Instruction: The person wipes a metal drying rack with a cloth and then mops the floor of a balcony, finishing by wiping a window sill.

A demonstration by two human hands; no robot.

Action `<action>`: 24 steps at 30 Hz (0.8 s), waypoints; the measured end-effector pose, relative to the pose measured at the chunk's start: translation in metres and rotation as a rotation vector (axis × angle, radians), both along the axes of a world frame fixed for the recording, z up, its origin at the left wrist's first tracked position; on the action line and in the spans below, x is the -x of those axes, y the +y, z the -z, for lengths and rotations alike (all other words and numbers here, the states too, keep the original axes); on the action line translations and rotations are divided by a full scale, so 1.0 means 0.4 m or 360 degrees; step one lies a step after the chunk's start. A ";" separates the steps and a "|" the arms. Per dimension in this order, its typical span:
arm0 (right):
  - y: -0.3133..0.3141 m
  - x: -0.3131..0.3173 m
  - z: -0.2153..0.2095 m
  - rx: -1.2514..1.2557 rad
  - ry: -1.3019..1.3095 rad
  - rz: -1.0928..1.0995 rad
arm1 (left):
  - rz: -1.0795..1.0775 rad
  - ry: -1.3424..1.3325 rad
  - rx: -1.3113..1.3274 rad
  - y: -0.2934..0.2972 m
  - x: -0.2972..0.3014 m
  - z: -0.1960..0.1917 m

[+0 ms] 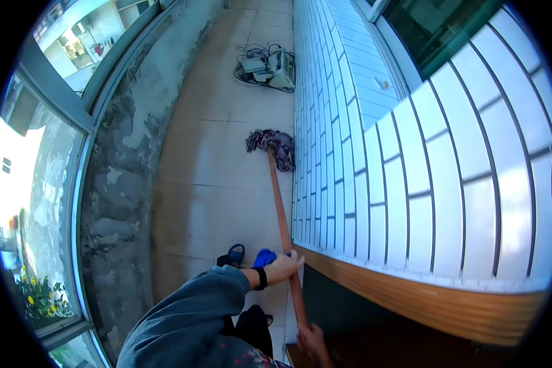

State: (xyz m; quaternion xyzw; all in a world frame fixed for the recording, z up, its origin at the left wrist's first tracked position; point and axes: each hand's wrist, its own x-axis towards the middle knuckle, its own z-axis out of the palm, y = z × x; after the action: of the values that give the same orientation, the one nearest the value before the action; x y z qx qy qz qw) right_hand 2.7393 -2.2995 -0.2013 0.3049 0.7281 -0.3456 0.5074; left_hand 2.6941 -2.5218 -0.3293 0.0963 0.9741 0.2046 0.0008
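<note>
A mop's wooden handle [278,196] runs up the floor, away from me. Its dark, mottled cloth head [277,147] lies on the tiles against the foot of the white brick wall. My left hand [282,268], with a black band at the wrist, is wrapped round the middle of the handle. Lower down, near the handle's end, my right hand [313,341] grips it too. Just beside the left hand shows a bright blue thing [265,257], partly hidden, whose kind I cannot make out. A sandalled foot [235,253] stands on the tiles left of it.
Further along the white-tiled wall [374,184] lies a heap of cables and boxy devices [267,67]. A worn, peeling wall [121,190] with windows borders the narrow passage on the left. A wooden ledge [423,297] runs along the lower right.
</note>
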 end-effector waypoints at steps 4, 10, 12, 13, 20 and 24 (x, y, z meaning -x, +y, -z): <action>-0.340 0.256 0.197 0.0608 0.0271 -0.0057 | -0.0325 -0.0496 -0.0119 -0.277 0.026 -0.084; -0.687 0.529 0.297 0.0614 0.0276 -0.0186 | -0.0632 -0.0828 -0.0280 -0.407 -0.031 -0.139; -0.719 0.505 0.296 0.0558 0.0209 -0.0230 | -0.0698 -0.0906 -0.0290 -0.424 -0.051 -0.148; -0.702 0.487 0.287 0.0579 0.0131 -0.0211 | -0.0711 -0.0926 -0.0319 -0.426 -0.046 -0.137; -0.198 0.209 0.191 0.0423 0.0011 -0.0104 | -0.0279 -0.0944 -0.0288 -0.252 0.052 -0.095; 0.088 0.048 0.004 0.0186 -0.0633 -0.0041 | 0.0328 -0.0581 -0.0440 -0.094 0.053 -0.078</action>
State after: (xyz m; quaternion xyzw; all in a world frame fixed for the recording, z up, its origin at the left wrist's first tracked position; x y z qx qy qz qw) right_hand 2.7201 -2.2645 -0.2030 0.3279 0.5960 -0.3137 0.6625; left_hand 2.6731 -2.5595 -0.2982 0.1558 0.9056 0.3487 0.1845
